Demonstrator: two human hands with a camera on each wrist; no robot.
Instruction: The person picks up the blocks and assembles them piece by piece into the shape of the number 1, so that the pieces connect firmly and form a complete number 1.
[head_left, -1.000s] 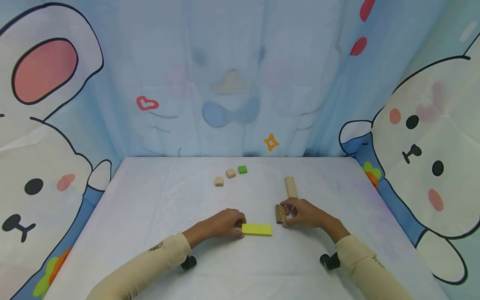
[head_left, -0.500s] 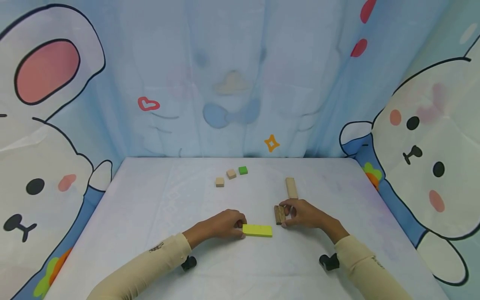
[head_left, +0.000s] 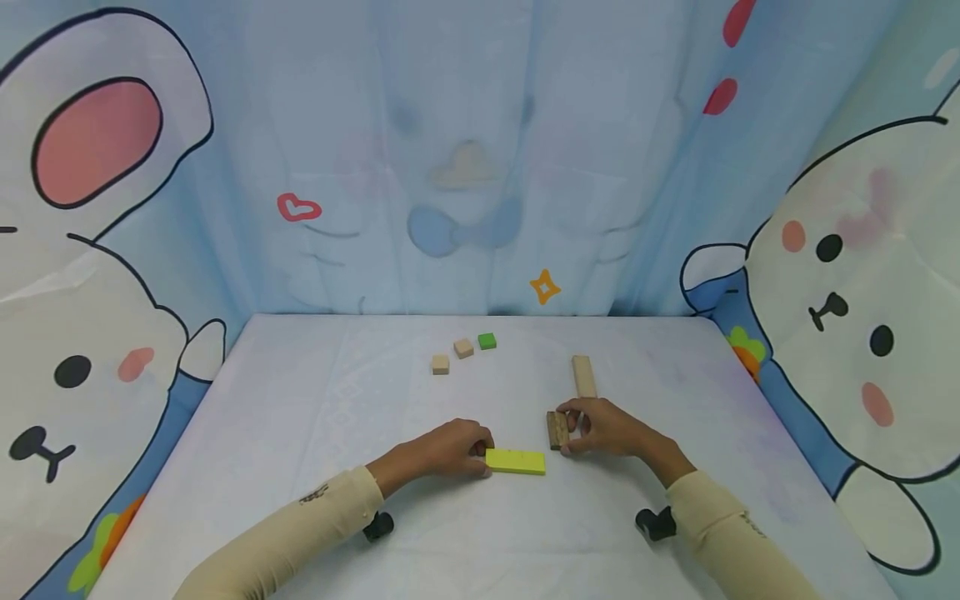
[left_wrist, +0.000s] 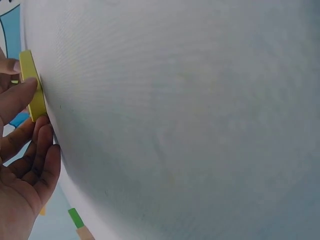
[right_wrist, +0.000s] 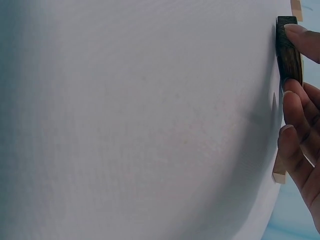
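Your left hand [head_left: 453, 448] pinches the yellow block [head_left: 516, 462] at its left end, thumb on the near side and fingers on the far side. The block lies crosswise in front of you, its free end pointing to your right. Your right hand [head_left: 611, 427] grips the brown block [head_left: 557, 431], the thumb at its near end and a fingertip at its far end; this one points away from you. The two blocks are apart, the brown one slightly farther off and to the right. Both your sleeves [head_left: 292, 533] are beige, with a black device [head_left: 378, 527] under each wrist.

Just past your right hand lies a long pale block [head_left: 584, 376], its near end hidden by the hand. Farther back, left of it, sit two pale cubes [head_left: 440, 365] and a green cube [head_left: 487, 341]. A white cloth [head_left: 337, 417] covers the table, and behind hangs a blue curtain [head_left: 465, 83].
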